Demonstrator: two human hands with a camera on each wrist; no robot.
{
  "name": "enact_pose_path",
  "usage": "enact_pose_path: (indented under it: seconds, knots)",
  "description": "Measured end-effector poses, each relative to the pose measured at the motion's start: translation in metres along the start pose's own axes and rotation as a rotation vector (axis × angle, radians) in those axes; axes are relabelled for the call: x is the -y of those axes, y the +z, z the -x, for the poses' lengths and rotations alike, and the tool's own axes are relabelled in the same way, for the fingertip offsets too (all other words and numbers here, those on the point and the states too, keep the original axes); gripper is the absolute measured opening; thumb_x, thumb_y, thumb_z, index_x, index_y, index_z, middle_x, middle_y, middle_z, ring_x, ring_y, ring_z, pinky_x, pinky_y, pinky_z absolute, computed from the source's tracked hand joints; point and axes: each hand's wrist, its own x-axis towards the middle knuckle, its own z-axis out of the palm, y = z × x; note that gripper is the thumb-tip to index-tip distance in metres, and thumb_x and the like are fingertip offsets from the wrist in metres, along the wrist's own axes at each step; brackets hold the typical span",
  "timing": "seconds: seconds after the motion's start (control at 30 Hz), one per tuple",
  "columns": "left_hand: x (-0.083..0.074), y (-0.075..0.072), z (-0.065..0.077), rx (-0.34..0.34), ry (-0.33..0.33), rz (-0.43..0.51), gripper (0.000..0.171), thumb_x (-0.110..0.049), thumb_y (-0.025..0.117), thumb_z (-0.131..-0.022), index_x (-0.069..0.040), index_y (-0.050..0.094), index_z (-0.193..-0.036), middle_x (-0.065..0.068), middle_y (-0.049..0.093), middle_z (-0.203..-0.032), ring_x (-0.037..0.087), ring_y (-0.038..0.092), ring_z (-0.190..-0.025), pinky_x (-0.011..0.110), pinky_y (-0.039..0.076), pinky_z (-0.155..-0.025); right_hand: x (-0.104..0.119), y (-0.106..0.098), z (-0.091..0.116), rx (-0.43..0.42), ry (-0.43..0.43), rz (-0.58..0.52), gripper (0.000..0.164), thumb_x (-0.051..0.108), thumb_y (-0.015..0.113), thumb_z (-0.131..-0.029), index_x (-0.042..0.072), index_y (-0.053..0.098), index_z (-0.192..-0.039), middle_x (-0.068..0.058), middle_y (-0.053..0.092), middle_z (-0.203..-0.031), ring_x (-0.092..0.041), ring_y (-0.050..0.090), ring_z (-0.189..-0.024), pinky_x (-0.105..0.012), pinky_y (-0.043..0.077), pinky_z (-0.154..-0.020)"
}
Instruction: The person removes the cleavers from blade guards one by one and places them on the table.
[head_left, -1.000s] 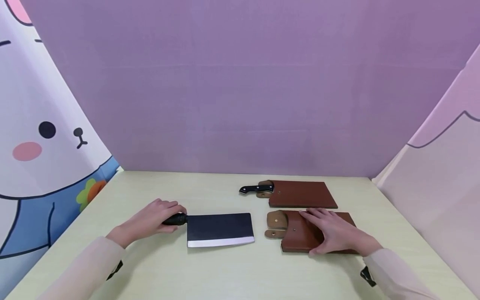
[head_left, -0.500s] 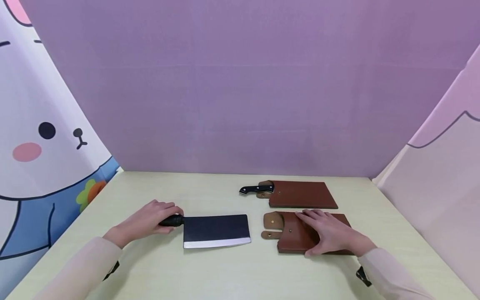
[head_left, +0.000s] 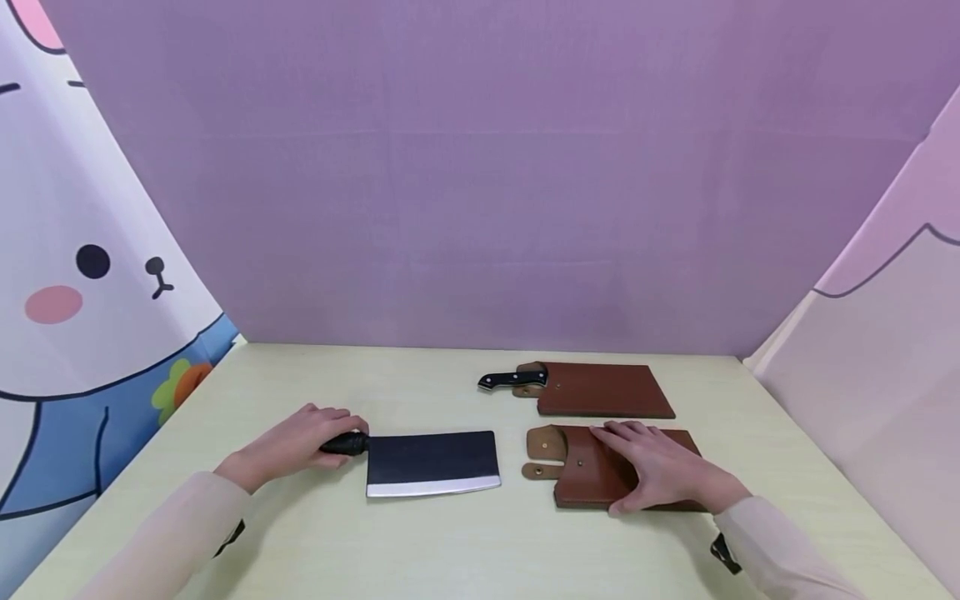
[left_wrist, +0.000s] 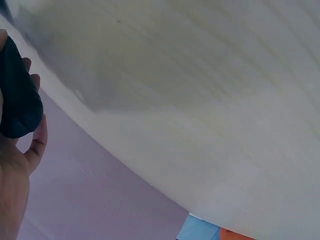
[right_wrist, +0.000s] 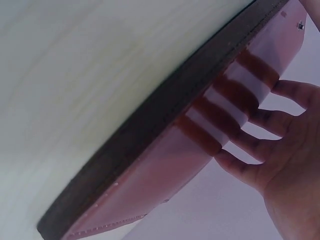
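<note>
My left hand (head_left: pixel 300 440) grips the black handle (left_wrist: pixel 19 92) of a cleaver, its fingers wrapped round it. The cleaver's dark broad blade (head_left: pixel 431 458) points right, with its bright cutting edge toward me. My right hand (head_left: pixel 662 465) rests spread on a brown leather knife sheath (head_left: pixel 592 479), fingertips on its top face and thumb at the near edge. The right wrist view shows the fingertips touching the glossy leather (right_wrist: pixel 165 170). Tan flap (head_left: pixel 546 443) and strap (head_left: pixel 542 472) lie unfastened at the sheath's left mouth, facing the blade tip across a small gap.
Behind the right hand lies a second brown sheath (head_left: pixel 603 390) with a black riveted knife handle (head_left: pixel 513 379) sticking out on its left. A purple backdrop (head_left: pixel 480 183) rises at the table's far edge. Printed cloths flank both sides.
Over the first half second, the cleaver and the near sheath shift slightly left with the hands. Since then they hardly move. The rear sheath stays put.
</note>
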Motion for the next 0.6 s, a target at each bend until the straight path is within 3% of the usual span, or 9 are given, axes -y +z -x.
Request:
enact_pose_path:
  seconds: [0.27,0.6]
  knots:
    - [-0.0015,0.0041,0.0019,0.046,-0.021,0.027,0.037,-0.029,0.068,-0.079,-0.024,0.056,-0.114,-0.010,0.058,-0.100,0.008,0.057,-0.086,0.037,0.043,-0.075,-0.0006,0.0018,0.0007,-0.019,-0.028,-0.001,0.106,0.074,0.065,-0.058,0.010,0.038,-0.139,-0.020,0.043,-0.135,-0.044,0.039,-0.122,-0.064,0.034,-0.089]
    - [-0.0030,0.0034,0.0006,0.073,-0.016,-0.013,0.035,-0.031,0.067,-0.080,-0.024,0.056,-0.113,-0.009,0.055,-0.099,0.007,0.054,-0.081,0.034,0.040,-0.073,-0.0023,0.0022,0.0002,-0.010,-0.032,-0.001,0.107,0.076,0.062,-0.058,0.011,0.037,-0.139,-0.019,0.042,-0.136,-0.044,0.040,-0.122,-0.064,0.034,-0.089]
